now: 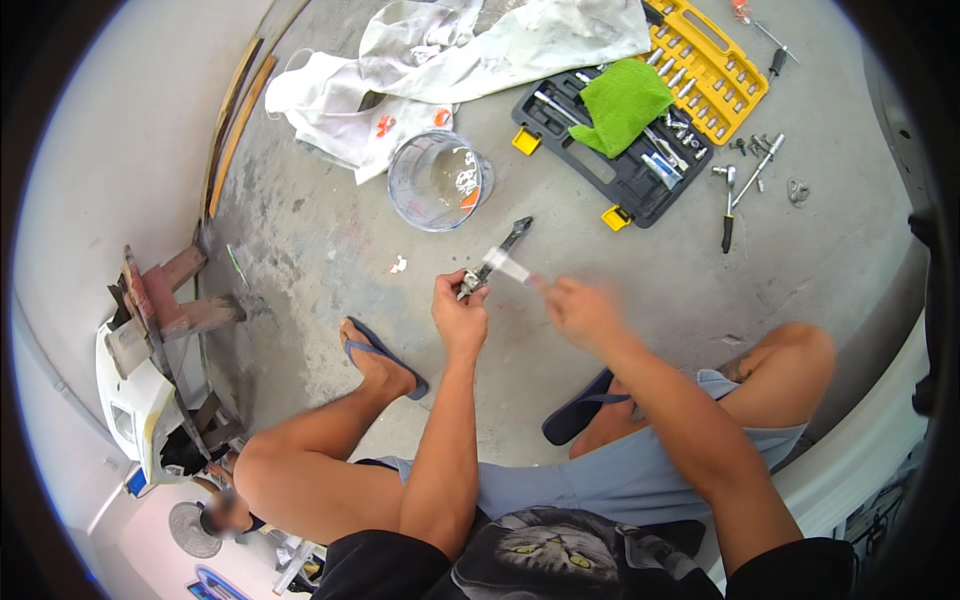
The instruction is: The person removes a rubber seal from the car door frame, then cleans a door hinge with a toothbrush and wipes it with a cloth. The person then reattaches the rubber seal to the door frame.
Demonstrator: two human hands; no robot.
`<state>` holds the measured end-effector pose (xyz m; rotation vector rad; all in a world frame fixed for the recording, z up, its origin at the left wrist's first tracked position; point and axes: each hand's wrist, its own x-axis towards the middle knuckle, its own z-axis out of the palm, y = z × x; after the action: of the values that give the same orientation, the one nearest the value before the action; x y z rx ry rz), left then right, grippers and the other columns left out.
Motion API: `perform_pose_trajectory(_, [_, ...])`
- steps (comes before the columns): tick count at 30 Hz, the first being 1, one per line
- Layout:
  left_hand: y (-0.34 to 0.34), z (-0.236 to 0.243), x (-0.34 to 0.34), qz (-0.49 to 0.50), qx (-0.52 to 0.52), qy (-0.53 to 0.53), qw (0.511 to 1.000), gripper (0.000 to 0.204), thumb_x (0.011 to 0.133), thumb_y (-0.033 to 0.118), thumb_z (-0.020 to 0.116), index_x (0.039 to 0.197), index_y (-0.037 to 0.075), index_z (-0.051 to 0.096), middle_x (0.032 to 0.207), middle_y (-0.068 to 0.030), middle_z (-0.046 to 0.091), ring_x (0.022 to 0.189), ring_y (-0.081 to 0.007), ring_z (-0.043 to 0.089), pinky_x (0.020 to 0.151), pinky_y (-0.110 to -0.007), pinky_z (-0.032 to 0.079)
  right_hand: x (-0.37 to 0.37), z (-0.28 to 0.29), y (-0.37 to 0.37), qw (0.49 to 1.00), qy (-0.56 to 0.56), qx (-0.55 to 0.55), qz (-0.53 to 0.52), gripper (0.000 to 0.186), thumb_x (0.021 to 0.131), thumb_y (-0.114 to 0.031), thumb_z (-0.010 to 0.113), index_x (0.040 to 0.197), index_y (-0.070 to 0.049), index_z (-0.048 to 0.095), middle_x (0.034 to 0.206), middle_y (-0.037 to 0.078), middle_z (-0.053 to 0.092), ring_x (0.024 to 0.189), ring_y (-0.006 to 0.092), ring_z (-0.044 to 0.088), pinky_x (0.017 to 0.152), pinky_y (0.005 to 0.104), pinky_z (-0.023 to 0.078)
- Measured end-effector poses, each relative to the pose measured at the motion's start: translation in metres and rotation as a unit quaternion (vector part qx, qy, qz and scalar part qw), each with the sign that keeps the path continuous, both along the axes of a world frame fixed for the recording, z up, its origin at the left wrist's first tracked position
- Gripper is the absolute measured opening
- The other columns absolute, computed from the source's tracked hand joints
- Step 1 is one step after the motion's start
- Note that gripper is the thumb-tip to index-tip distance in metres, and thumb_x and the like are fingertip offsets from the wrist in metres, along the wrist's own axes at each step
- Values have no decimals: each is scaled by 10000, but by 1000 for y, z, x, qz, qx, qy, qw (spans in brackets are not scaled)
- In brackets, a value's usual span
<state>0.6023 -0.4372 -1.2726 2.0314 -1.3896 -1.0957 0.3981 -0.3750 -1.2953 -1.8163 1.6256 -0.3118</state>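
Observation:
My left hand (460,312) is closed round the silver end of a long, narrow metal part (513,237), whose dark end points up and away to the right. Blurred by motion, my right hand (583,314) grips a pale, flat tool (511,266), perhaps a brush; its kind is not plain. The tool's whitish tip meets the middle of the part. Just beyond my hands stands a clear plastic bucket (405,196) with white scraps and something orange inside.
An open socket set case (590,168) lies at the far right, a green cloth (625,103) on it. Beside it are ratchets (729,207) and small metal pieces. White cloth (400,65) spreads at the back. Left are a reddish stand (185,290) and another person (228,515).

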Motion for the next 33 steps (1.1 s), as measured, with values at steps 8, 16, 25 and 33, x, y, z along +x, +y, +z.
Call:
perform_pose_trajectory(8, [2,2,1,-78,-85,-99,988,302,770,-89,745,1008,-29,570,998,-152,651,886,-242,665,763,-362,530,-16,-11,-12,993,-30,44,-110,479,953,-200,571,1426,-261,529,914,54,598,649,302,638,568,442,516])
perform_pose_trajectory(16, [20,-21,7,96,59,70,991,377,810,-76,744,1105,-29,514,1058,-134,616,933,-189,629,842,-300,508,-20,-26,-5,995,-26,56,-81,479,955,-191,553,1430,-248,517,905,63,592,686,312,642,600,455,538])
perform_pose_trajectory(25, [8,-11,21,260,204,282,901,381,926,67,712,1207,-68,494,1079,-129,622,967,-203,648,879,-334,560,-9,-13,-8,995,-72,62,-20,460,958,-198,544,1418,-215,535,889,72,594,705,309,642,622,457,536])
perform_pose_trajectory(33, [3,-1,14,267,214,287,895,291,974,155,671,1165,-38,568,1056,-110,653,914,-208,655,840,-300,559,5,-5,-7,986,-114,87,87,466,950,-179,554,1413,-228,545,869,87,593,712,310,646,630,453,532])
